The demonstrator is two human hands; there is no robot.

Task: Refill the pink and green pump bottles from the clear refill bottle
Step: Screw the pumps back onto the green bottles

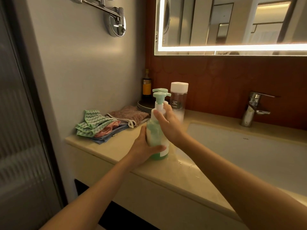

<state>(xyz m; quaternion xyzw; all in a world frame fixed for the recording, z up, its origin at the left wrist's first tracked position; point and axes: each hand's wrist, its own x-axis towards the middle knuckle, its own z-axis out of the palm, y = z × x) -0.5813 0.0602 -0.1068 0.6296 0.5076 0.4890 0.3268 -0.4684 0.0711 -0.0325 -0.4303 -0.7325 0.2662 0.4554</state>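
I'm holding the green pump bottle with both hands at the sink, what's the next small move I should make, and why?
Probably twist the pump head loose with your right hand while your left hand steadies the green pump bottle. The pump sits on the bottle, so nothing can go in yet, and the clear refill bottle stands capped behind it.

Grey wall at left, carrying a chrome swing-arm fitting. Red-brown panel wall behind. Mirror with a lit strip along its edge. Beige counter; white sink; chrome tap. Folded cloths and stacked plates on the counter. Ribbed glass door, far left.
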